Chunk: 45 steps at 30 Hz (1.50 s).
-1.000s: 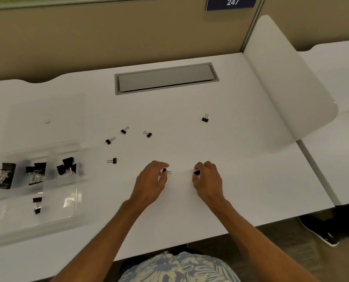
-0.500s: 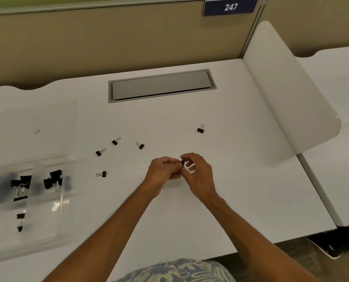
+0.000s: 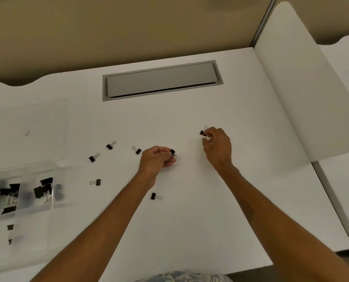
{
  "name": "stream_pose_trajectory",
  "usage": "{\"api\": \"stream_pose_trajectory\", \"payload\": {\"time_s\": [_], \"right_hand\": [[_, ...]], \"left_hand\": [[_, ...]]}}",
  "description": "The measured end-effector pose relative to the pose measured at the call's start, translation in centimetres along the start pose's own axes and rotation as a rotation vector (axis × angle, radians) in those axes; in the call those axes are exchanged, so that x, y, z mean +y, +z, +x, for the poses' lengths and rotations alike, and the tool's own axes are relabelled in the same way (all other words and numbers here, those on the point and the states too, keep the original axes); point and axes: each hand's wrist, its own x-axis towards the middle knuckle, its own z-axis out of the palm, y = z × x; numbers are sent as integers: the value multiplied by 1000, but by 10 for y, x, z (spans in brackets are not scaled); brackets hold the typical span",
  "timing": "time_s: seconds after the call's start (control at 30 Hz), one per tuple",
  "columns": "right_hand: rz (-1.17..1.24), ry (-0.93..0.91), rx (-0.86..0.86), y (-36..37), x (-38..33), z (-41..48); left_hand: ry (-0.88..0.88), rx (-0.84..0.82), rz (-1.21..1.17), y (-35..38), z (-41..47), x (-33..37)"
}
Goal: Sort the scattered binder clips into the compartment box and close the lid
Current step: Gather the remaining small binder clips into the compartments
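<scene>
Binder clip (image 3: 172, 152) is pinched by L hand (image 3: 155, 158); at 2 o'clock, second clip (image 3: 202, 132) seems gripped by R hand (image 3: 217, 145).

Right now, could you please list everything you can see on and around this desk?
Loose binder clips: five, black, desk left of centre.
Left-hand clip: one, black, mid-desk.
Right-hand clip: one, black, right of centre.
Compartment box: one, clear, left edge, black clips inside.
Lid: one, clear, open behind box.
Cable hatch: one, grey, desk rear.
Desk: one, white.
Divider panel: one, white, right.
Left hand: pinches left-hand clip.
Right hand: pinches right-hand clip.
</scene>
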Motion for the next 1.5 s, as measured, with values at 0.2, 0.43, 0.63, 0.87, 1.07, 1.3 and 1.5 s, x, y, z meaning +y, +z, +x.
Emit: {"api": "stream_pose_trajectory", "payload": {"time_s": [0.2, 0.43, 0.63, 0.87, 1.07, 1.3, 1.5], "right_hand": [[-261, -132, -128, 10, 0, 27], [-355, -213, -102, 14, 2, 27], [-32, -125, -76, 9, -12, -1], [727, 52, -334, 12, -66, -70], [836, 120, -422, 36, -103, -108], [756, 29, -526, 83, -157, -145], [706, -32, -679, 135, -215, -181]], "left_hand": [[-1, 14, -33, -3, 5, 0], [-5, 39, -74, -15, 3, -1], [9, 39, -88, -29, -13, 0], [67, 26, -198, -65, -50, -2], [102, 30, -275, -118, -84, -10], [127, 153, -344, -198, -120, -23], [124, 275, -370, -281, -143, -32]]}}
